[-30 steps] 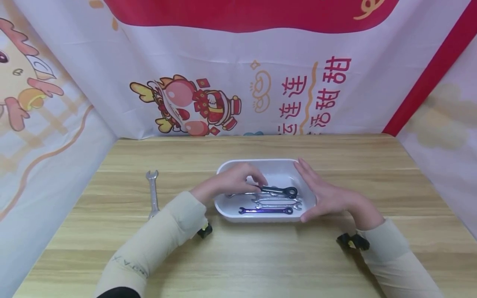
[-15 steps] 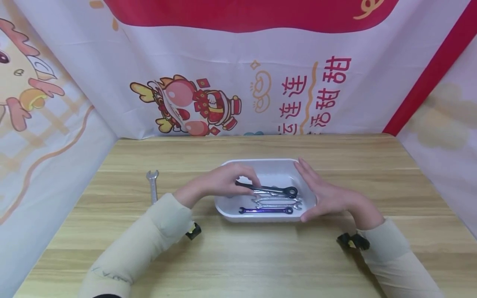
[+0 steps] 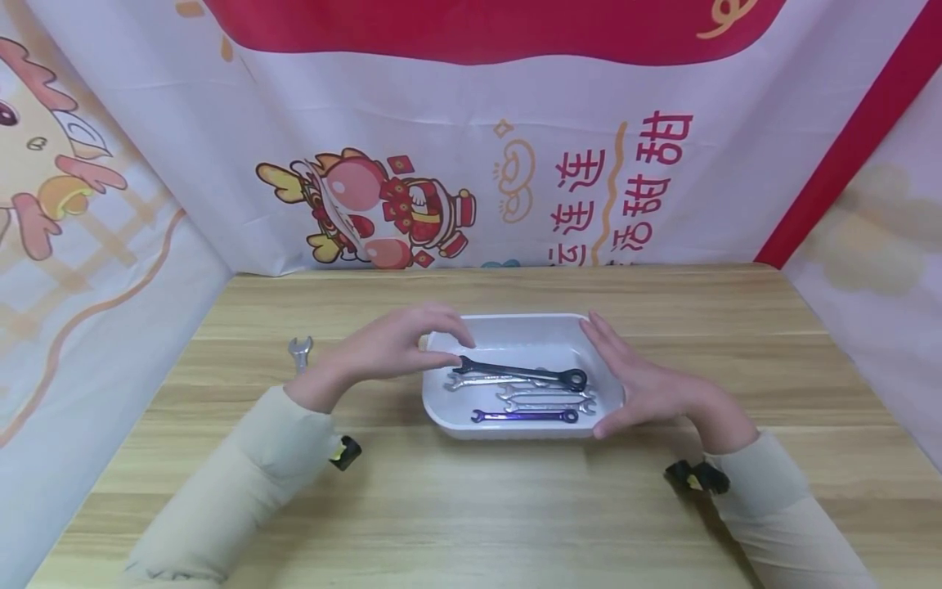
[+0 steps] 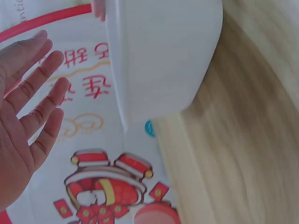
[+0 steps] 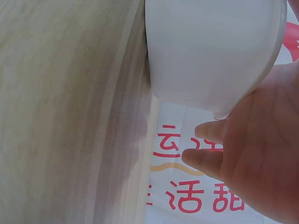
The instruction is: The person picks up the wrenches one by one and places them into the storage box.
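A white plastic basin [image 3: 515,330] holds several wrenches. On top lies a black ratchet wrench [image 3: 524,372], crossing a silver combination wrench [image 3: 474,380]. Nearer the front wall are smaller silver open-end wrenches [image 3: 548,402] and a purple wrench [image 3: 524,416]. My left hand [image 3: 401,342] is over the basin's left end with thumb and fingers apart, the thumb tip close to the black wrench's open end. Nothing is in that palm in the left wrist view. Around the basin's right end, my right hand [image 3: 648,388] rests with spread, fairly straight fingers along the rim.
Left of the basin, a larger silver wrench [image 3: 300,352] lies on the wooden table [image 3: 500,507], partly hidden by my left forearm. A printed cloth [image 3: 434,98] hangs behind the table's back edge, and more cloth hangs at both sides.
My left hand lets go of the black wrench and draws back to the left, its fingers spreading. The wrench stays on the silver one. My right hand has not moved.
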`<state>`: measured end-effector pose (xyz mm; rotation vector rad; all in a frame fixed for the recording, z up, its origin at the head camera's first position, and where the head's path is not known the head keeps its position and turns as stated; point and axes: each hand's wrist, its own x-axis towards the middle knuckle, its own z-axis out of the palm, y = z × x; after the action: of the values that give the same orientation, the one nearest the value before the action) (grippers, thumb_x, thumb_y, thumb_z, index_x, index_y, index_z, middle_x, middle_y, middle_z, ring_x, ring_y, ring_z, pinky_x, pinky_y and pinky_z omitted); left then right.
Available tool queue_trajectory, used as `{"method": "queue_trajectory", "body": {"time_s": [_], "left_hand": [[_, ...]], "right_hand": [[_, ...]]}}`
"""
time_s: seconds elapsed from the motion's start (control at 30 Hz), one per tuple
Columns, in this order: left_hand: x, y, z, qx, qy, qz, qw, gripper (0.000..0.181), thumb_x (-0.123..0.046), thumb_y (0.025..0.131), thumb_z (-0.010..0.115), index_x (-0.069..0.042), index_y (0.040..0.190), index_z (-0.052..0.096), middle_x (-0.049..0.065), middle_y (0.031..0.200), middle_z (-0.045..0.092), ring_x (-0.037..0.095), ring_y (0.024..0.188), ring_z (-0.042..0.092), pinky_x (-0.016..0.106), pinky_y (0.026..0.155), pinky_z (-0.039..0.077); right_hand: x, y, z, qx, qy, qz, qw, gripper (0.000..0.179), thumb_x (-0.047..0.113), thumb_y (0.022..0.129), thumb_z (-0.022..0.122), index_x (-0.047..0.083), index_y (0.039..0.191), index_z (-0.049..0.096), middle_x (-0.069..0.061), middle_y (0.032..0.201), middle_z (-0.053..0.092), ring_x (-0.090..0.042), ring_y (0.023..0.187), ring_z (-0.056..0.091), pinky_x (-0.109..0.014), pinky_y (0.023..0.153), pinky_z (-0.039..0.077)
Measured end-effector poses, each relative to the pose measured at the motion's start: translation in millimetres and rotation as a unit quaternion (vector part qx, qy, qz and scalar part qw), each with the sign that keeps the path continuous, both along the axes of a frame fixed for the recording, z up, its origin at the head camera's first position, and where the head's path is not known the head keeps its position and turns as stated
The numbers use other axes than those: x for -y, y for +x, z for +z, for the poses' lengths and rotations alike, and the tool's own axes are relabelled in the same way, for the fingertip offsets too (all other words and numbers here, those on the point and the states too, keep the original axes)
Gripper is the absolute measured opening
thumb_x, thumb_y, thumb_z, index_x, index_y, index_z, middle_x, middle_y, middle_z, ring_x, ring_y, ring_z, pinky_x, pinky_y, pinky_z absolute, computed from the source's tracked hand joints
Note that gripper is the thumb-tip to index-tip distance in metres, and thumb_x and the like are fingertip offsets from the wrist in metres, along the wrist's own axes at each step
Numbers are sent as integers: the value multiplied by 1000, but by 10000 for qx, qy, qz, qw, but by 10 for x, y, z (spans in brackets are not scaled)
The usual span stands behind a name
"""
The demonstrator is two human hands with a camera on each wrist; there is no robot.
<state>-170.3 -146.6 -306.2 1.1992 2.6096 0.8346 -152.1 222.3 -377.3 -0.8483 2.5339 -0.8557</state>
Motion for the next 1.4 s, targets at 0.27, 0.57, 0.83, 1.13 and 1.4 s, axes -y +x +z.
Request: {"method": "queue_trajectory", "body": {"time_s": [0.27, 0.57, 0.83, 1.13, 1.4], "left_hand": [[351, 62, 107, -240, -64, 521, 9983, 25, -22, 90, 75, -19, 114, 73, -1, 120, 69, 20, 119, 59, 48, 104, 51], [889, 97, 68, -842, -147, 1030, 9910, 25, -17, 87, 77, -17, 112, 73, -1, 114, 70, 21, 115, 58, 49, 99, 51], [1292, 184, -45, -1068, -224, 1478, 9830, 22, -13, 87, 77, -18, 108, 74, 0, 110, 71, 24, 113, 60, 51, 96, 49], [1707, 217, -271, -762, -456, 1686, 9817, 22, -7, 85, 76, -14, 106, 75, 6, 110, 73, 31, 107, 63, 55, 84, 55], [1879, 186, -500, -426, -621, 1773, 9813, 25, -4, 81, 78, -8, 105, 75, 18, 114, 72, 44, 115, 60, 66, 100, 43]], "right_hand": [[-21, 1, 20, -19, -20, 14, 10000, 141, 44, 66, 89, 14, 159, -12, -12, 164, -26, -48, 151, -10, -69, 116, 14], [-14, 4, 18, 55, 5, -18, 10000, 141, 44, 66, 89, 15, 159, -12, -10, 165, -26, -46, 152, -10, -68, 117, 14], [-8, 1, 16, 37, -11, 40, 10000, 140, 43, 67, 89, 15, 159, -12, -12, 165, -25, -47, 152, -10, -70, 116, 14], [-1, -6, 5, -6, -36, 43, 10000, 141, 43, 67, 89, 14, 159, -14, -12, 164, -27, -47, 151, -12, -69, 116, 13], [-9, -4, 6, 49, -2, 24, 10000, 141, 43, 67, 89, 15, 159, -14, -10, 164, -27, -46, 152, -12, -69, 116, 13]]}}
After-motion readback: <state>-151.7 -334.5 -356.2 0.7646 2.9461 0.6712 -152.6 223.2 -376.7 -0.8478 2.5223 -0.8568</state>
